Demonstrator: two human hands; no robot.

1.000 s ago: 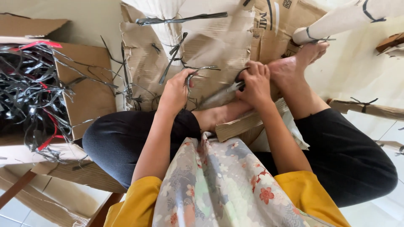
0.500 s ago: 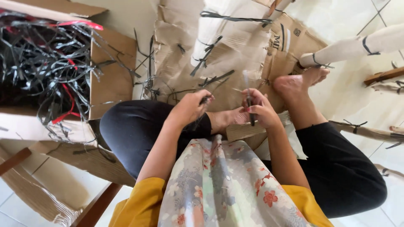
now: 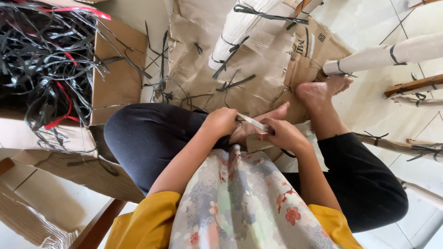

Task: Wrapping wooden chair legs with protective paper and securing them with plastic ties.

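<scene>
I sit cross-legged on the floor in black trousers, both hands low over my ankles. My left hand [image 3: 220,122] is curled in a fist at one end of a thin pale blade-like strip [image 3: 251,121]. My right hand [image 3: 284,136] grips the strip's other end, where a dark piece shows under the fingers. The hands are a few centimetres apart. I cannot tell whether the strip is a knife blade or a band. My bare foot [image 3: 323,92] rests on the cardboard just beyond the hands.
An open cardboard box [image 3: 117,78] at left is full of tangled black and red plastic straps [image 3: 41,64]. Flattened cardboard [image 3: 258,60] with loose straps lies ahead. Paper-wrapped rolls [image 3: 237,30] tied with black bands and wooden sticks [image 3: 415,85] lie on the tiled floor at right.
Both hands have drawn back from the flattened cardboard toward my lap. The pale strip now spans between them. The view has tilted down and left.
</scene>
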